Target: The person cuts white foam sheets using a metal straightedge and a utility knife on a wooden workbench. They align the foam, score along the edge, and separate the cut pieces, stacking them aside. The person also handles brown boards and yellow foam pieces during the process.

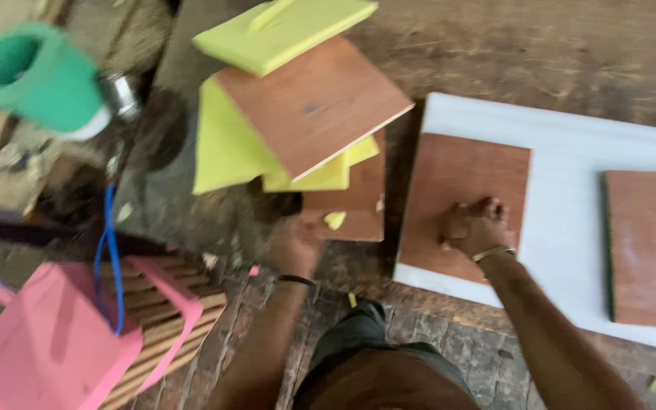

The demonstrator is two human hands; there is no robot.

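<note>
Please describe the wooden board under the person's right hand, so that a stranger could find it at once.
Find the white sheet on the right. Two brown boards lie on it; the wooden board is the left one, with the right hand on it. The other board is untouched and shows a green edge.

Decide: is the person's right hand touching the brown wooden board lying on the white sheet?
Touching: the head view shows the right hand pressed knuckles-down on the brown board, no gap.
</note>
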